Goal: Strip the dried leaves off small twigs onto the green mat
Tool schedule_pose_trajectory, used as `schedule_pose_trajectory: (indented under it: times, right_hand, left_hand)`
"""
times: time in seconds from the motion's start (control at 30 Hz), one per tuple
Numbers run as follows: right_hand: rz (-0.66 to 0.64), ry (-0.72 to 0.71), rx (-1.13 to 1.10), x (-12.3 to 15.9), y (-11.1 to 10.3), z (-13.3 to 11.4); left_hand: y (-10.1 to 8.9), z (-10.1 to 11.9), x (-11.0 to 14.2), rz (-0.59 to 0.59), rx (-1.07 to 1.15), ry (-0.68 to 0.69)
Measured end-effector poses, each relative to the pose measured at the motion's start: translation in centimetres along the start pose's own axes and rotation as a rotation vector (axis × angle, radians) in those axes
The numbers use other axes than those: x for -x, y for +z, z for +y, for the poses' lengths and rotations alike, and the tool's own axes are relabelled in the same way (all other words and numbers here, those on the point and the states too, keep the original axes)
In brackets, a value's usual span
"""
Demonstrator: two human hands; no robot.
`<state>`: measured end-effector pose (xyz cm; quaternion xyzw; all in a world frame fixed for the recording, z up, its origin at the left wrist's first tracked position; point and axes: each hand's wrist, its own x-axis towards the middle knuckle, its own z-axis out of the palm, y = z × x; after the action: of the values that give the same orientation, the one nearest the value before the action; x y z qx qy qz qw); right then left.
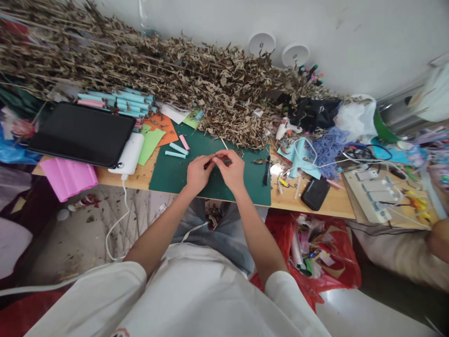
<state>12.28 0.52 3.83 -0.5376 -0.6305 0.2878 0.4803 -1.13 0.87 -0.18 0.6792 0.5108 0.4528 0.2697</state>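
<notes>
My left hand (199, 174) and my right hand (231, 171) meet fingertip to fingertip over a dark green cutting mat (171, 175). Both are closed in a pinch around something small and brownish, mostly hidden by the fingers, so I cannot make out its kind. Left of my hands, two light blue paper rolls (178, 149) and a short pink roll (184, 142) lie on the mat. Just beyond my fingers spreads a heap of dried leaves and stems (235, 107). A black pen (267, 171) rests at the mat's right edge.
A black tablet (84, 133) and a white power bank (129, 154) sit on the left. Stacked blue paper rolls (131, 102) lie behind. To the right are a black phone (315, 193), a glue gun (287, 127) and a power strip (372, 194). A red bag (345, 267) stands below.
</notes>
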Motion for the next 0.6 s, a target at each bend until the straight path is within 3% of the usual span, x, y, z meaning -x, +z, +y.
schedule_pose_trajectory:
  times: [0.27,0.6]
  right_hand:
    - [-0.035,-0.075,0.156,0.4,-0.4,-0.2]
    - [-0.040,-0.329,0.586,1.3,-0.1,1.4]
  left_hand:
    - [0.0,-0.2,0.1,0.006,-0.005,0.024]
    - [0.0,-0.2,0.2,0.002,0.028,0.026]
